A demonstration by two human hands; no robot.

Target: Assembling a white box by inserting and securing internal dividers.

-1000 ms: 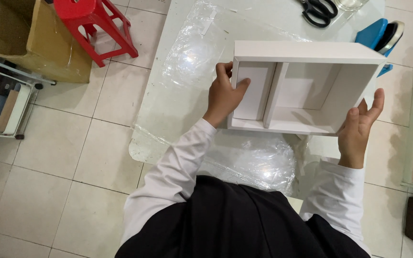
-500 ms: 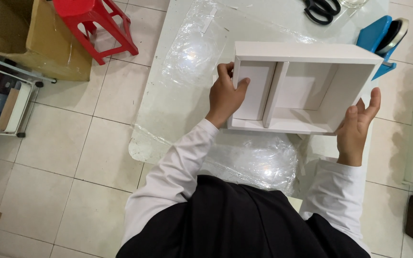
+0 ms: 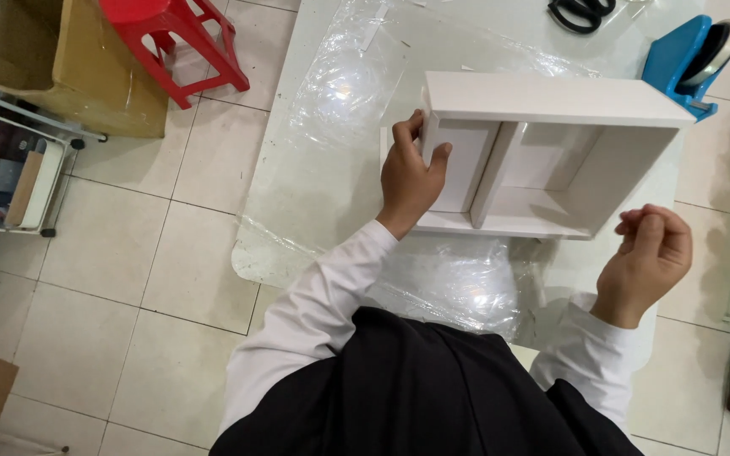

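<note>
White tabletop (image 3: 314,51) fills the middle of your view, draped with a crinkled clear plastic sheet (image 3: 340,127) that runs from the far edge to the near edge. On it stands a white wooden shelf box (image 3: 542,160), open side facing you, with one upright divider splitting it into a narrow left compartment and a wider right one. Your left hand (image 3: 411,173) grips the box's left wall, fingers curled over its edge and thumb inside the left compartment. Your right hand (image 3: 648,253) is off the box, just near and right of its right corner, fingers loosely curled together and holding nothing you can make out. Left of the table on the tiled floor sit a cardboard box (image 3: 69,67) and a red plastic stool (image 3: 175,38). At the far right of the table stands a blue tape dispenser (image 3: 678,55), with black-handled scissors (image 3: 580,13) beside it to the left.
</note>
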